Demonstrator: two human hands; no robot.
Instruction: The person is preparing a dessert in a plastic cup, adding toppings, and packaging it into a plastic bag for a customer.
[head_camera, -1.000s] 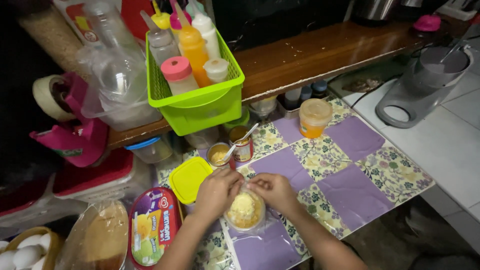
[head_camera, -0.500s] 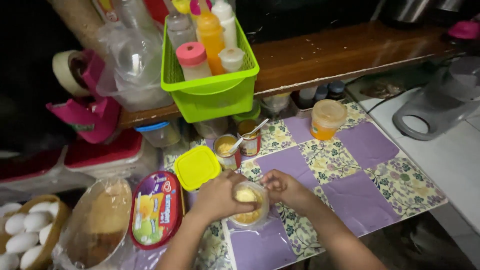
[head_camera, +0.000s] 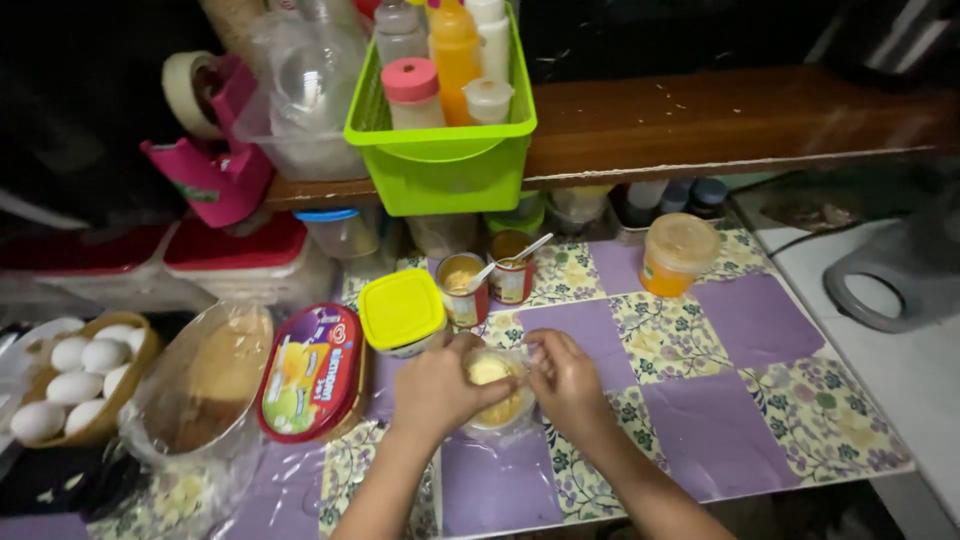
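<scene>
Fingers (head_camera: 500, 385) pinch plastic, apparently, over cup (head_camera: 493, 400); yellow-lidded tub (head_camera: 402, 311), tins (head_camera: 462, 288) behind.

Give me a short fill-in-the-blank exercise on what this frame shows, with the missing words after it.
1. Both hands, left hand and right hand, grip a small clear ____ of yellow food.
2. The basket holding bottles on the shelf is ____.
3. The bowl at far left holds white ____.
4. A spoon rests in an open ____.

Missing words: cup; green; eggs; can
</scene>
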